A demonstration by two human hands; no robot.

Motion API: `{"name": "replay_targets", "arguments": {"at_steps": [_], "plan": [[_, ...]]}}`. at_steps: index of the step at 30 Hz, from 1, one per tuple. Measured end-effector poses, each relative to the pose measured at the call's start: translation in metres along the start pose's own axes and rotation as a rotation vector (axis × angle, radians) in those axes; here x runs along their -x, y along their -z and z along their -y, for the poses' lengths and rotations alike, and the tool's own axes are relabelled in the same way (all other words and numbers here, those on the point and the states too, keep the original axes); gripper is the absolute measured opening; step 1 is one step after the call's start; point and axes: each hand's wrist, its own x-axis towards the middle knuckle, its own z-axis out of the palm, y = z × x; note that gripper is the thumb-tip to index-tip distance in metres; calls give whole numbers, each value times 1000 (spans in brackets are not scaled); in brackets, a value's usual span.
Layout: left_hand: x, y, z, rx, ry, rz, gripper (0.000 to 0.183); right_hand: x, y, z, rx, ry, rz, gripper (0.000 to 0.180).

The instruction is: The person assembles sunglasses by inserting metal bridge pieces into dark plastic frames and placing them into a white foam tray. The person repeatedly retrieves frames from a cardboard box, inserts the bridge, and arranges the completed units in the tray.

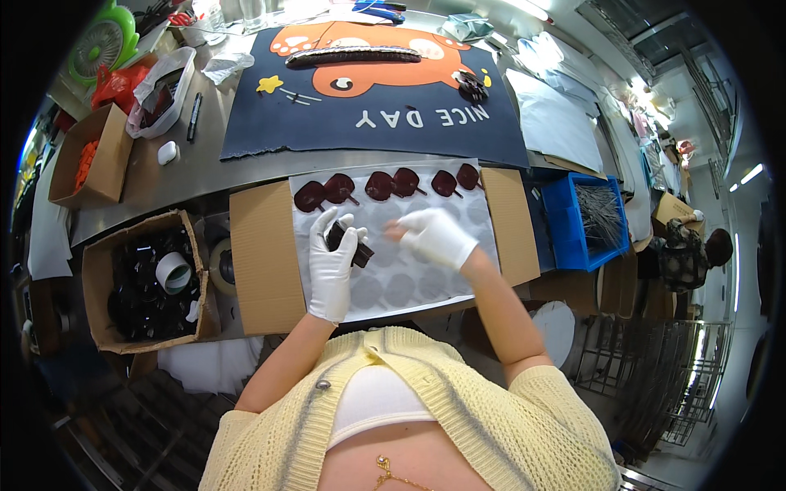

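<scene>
My white-gloved left hand (330, 270) grips a small stack of dark lenses (362, 255) above the left part of a white paper sheet (399, 310). To its right, my right hand (433, 236) is blurred by motion over the sheet. Its glove leaves some fingertips bare, and whether they pinch anything is unclear. Dark red tabbed lenses (382, 186) lie in overlapping pairs along the sheet's far edge. Faint round shapes of more lenses show through the paper, which lies in an open cardboard box with side flaps (264, 258).
A long row of dark lenses (353, 56) rests on a printed mat (381, 138). On the left stand a carton of black pieces with a tape roll (174, 273) and a smaller carton (110, 159). A blue bin (559, 224) holds thin rods. A person (681, 258) works far right.
</scene>
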Motion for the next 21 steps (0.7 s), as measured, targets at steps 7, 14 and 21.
{"name": "replay_targets", "arguments": {"at_steps": [7, 14, 21], "plan": [[12, 15, -3, 159, 48, 69, 24, 0, -31, 38, -77, -6, 123, 22], [32, 66, 5, 377, 294, 103, 30, -28, -49, 50, -49, -13, 13, 23], [44, 62, -19, 324, 381, 224, 44, -38, -33, 46, 553, -71, -35, 24]]}}
